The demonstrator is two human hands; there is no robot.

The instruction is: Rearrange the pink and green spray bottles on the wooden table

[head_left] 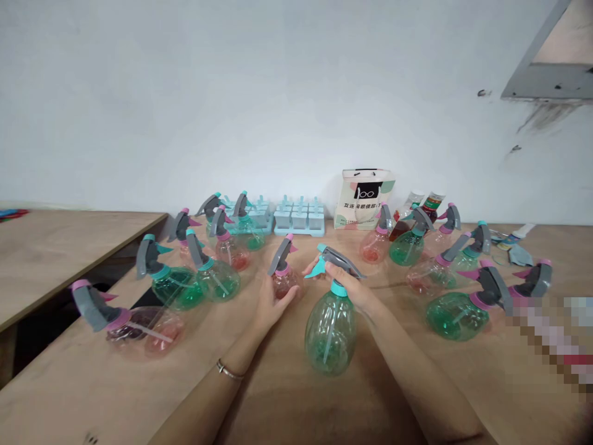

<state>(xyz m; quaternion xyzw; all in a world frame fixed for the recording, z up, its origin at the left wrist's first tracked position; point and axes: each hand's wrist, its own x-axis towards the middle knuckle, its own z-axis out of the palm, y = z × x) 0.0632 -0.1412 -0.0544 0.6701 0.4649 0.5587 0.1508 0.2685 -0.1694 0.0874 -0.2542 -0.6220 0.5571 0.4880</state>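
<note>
My right hand [354, 289] is closed around the neck of a green spray bottle [330, 330] with a grey and teal trigger head; the bottle stands at the middle of the wooden table [287, 395]. My left hand [272, 304] wraps the round body of a small pink spray bottle [283, 279] with a grey head and pink collar, just left of the green one. A thin bracelet sits on my left wrist.
Several more green and pink spray bottles stand or lie left [178, 285] and right [456, 314] of my hands. Blue ice-pop moulds [299, 217] and a small paper bag [365, 199] stand by the white wall. A gap separates a second table [55, 247] at left.
</note>
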